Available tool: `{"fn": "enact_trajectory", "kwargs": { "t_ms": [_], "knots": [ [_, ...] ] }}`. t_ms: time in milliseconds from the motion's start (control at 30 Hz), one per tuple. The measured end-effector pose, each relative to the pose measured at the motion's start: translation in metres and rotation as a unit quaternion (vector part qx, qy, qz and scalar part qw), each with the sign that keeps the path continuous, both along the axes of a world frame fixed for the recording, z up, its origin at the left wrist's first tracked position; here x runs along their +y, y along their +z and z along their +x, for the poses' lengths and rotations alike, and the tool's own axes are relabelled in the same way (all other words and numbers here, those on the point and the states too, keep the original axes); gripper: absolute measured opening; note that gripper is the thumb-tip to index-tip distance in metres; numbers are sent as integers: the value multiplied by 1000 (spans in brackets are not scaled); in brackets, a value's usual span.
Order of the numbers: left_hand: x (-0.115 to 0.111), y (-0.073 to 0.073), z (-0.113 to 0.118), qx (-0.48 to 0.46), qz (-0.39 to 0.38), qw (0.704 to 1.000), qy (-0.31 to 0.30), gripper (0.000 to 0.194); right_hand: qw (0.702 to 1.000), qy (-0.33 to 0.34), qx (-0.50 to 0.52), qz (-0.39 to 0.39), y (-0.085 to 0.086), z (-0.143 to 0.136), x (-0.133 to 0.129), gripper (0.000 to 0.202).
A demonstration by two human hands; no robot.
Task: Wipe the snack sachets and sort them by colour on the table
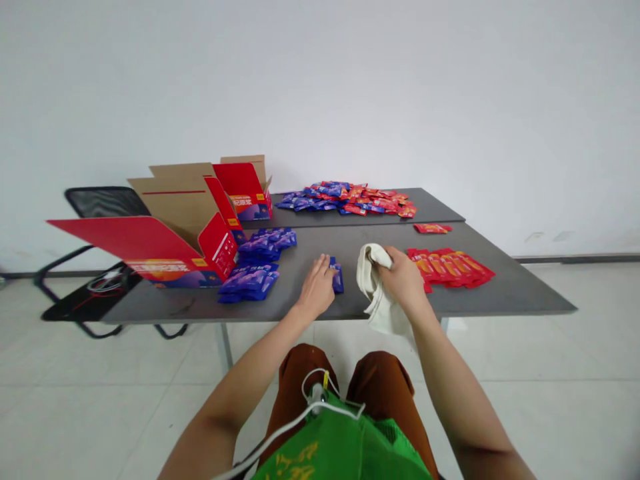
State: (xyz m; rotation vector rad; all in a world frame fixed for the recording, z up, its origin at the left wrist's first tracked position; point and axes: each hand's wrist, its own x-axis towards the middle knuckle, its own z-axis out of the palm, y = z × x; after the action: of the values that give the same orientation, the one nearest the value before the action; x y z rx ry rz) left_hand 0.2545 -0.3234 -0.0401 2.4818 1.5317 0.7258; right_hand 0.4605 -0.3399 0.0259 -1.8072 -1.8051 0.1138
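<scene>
Near the front edge of the dark table (pixel 360 238), a blue sachet (pixel 338 277) lies partly under the fingers of my left hand (pixel 319 288). Those fingers are close together and point forward; whether they grip the sachet is hidden. My right hand (pixel 401 277) holds a bunched white cloth (pixel 383 303), which hangs over the front edge. Just right of it, several red sachets (pixel 450 268) are fanned out in an overlapping row. To the left of my left hand lie two groups of blue sachets, a nearer one (pixel 249 283) and a farther one (pixel 267 243).
Open red cartons stand on the left, a near one (pixel 170 253) and a far one (pixel 250 193). A mixed pile of blue and red sachets (pixel 350 199) lies at the back. One red sachet (pixel 433 229) is alone at the right. A black chair (pixel 105 201) stands beyond the left edge.
</scene>
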Motion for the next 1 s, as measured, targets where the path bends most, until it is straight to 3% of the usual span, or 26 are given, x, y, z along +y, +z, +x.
{"fn": "enact_trajectory", "kwargs": {
  "t_ms": [67, 167, 267, 367, 433, 533, 600, 733, 833, 933, 1000],
  "knots": [
    [-31, -6, 6, -7, 19, 998, 65, 56, 999, 28, -19, 9, 6, -11, 9, 35],
    [-57, -22, 16, -23, 5, 997, 74, 54, 994, 97, -38, 17, -4, -31, 27, 38],
    [-63, -31, 19, -21, -14, 998, 56, 47, 975, 212, -60, 20, -28, -47, 37, 42],
    [-58, -22, 15, 22, -33, 997, 59, 44, 948, 298, -113, -18, -49, -57, 41, 37],
    [-54, -12, 13, 39, -43, 996, 62, 45, 952, 270, -140, -41, -56, -61, 47, 35],
    [-50, -3, 14, 36, -57, 996, 52, 45, 969, 186, -145, -69, -54, -68, 70, 33],
    [-49, -5, 17, 31, -69, 996, 56, 45, 975, 163, -127, -86, -46, -72, 90, 31],
    [-53, -20, 26, 48, -76, 992, 89, 51, 969, 201, -99, -99, -33, -73, 118, 25],
    [-59, -28, 30, 32, -59, 992, 109, 51, 952, 289, -75, -73, -35, -67, 113, 26],
    [-63, -27, 30, 45, -25, 993, 102, 45, 905, 419, -51, -49, -49, -59, 93, 29],
    [-63, -22, 30, 81, -10, 992, 96, 41, 895, 439, -59, -46, -58, -56, 80, 32]
  ]
}}
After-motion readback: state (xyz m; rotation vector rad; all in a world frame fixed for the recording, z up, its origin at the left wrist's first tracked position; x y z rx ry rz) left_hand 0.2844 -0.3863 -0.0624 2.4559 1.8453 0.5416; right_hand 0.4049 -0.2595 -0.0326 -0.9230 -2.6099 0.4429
